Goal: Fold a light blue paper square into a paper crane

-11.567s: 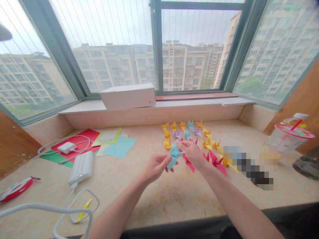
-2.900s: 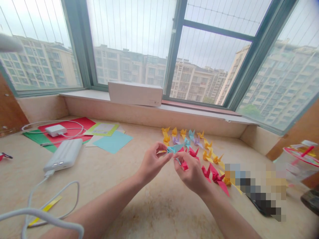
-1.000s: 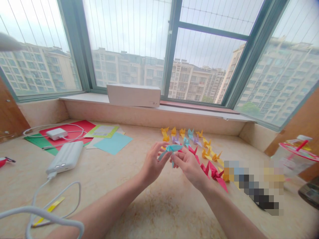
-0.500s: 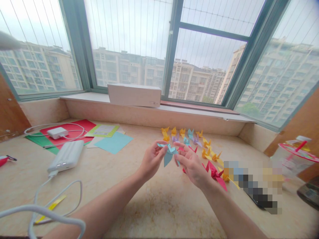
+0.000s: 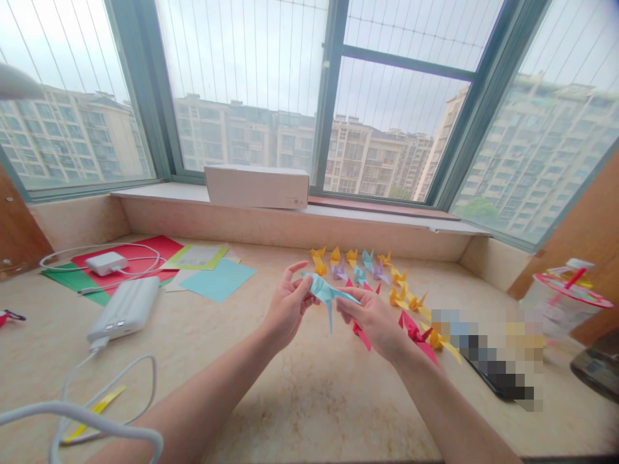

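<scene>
A light blue paper crane [image 5: 325, 291] is held up between my two hands, above the stone-like counter. My left hand [image 5: 289, 303] pinches its left side between thumb and fingers, the index finger raised. With thumb and fingers, my right hand [image 5: 370, 317] grips the right side. One thin point of the folded paper hangs downward between the hands. Just behind and beside my right hand stand red paper cranes [image 5: 416, 332], partly hidden by it. Farther back, yellow cranes [image 5: 335, 255], purple cranes [image 5: 380, 272] and blue cranes [image 5: 360, 276] are lined up.
Coloured paper sheets [image 5: 220, 280] lie back left, with a white charger [image 5: 106, 262] and cable over some. A white power bank [image 5: 126, 308] and cables [image 5: 155, 386] are at left. At right are a pixelated dark object [image 5: 498, 367] and a lidded plastic cup [image 5: 556, 309]. A white box [image 5: 256, 187] sits on the sill.
The blue crane has been turned and spread in my hands, so a thin point now hangs down. My right hand has shifted slightly lower. The view has moved a little.
</scene>
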`<state>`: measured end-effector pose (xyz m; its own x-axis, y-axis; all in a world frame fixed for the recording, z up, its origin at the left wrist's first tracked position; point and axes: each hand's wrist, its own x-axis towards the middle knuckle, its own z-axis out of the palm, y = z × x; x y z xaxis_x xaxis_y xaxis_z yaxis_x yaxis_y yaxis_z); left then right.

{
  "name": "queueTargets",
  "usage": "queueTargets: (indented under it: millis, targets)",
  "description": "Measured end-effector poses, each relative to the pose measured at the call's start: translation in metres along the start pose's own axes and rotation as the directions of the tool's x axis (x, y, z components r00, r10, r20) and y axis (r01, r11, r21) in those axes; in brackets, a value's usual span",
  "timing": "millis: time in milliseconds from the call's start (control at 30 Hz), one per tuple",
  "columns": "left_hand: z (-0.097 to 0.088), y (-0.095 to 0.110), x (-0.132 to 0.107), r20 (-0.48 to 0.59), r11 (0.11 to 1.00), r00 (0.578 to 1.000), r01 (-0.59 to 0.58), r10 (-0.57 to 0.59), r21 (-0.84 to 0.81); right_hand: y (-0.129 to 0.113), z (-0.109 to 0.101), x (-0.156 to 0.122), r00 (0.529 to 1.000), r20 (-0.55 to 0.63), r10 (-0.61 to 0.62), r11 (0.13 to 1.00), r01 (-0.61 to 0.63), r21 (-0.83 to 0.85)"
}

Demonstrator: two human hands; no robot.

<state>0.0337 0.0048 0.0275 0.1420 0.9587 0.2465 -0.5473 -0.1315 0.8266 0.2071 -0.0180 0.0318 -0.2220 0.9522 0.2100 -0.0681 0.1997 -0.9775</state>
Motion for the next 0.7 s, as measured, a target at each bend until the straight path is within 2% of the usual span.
queueTargets:
  millis: [100, 200, 300, 400, 533, 700]
  targets:
    - [0.001, -0.002, -0.002, -0.003, 0.998, 0.998, 0.069, -0.069, 0.005, 0.004, 0.002, 0.001, 0.989, -0.147, -0.022, 0.999, 0.026, 0.025]
    - [0.003, -0.008, -0.005, 0.080, 0.991, 0.989, 0.122, -0.126, 0.048, 0.011, 0.002, 0.003, 0.962, -0.267, -0.058, 0.998, 0.066, 0.022]
    - [0.005, -0.015, -0.008, 0.138, 0.990, 0.987, 0.060, -0.077, 0.127, 0.016, 0.005, 0.004, 0.963, -0.261, -0.070, 0.997, 0.073, 0.002]
    - [0.003, -0.019, -0.007, 0.132, 0.988, 0.991, 0.006, -0.027, 0.155, 0.016, 0.009, 0.003, 0.975, -0.209, -0.069, 0.998, 0.068, -0.011]
    - [0.002, -0.015, -0.005, 0.096, 0.986, 0.995, -0.003, -0.013, 0.166, 0.008, 0.007, 0.002, 0.974, -0.207, -0.088, 0.996, 0.086, -0.017]
    - [0.003, -0.006, -0.006, 0.141, 0.981, 0.988, 0.029, -0.057, 0.193, 0.001, -0.006, 0.003, 0.963, -0.254, -0.091, 0.996, 0.083, -0.041]
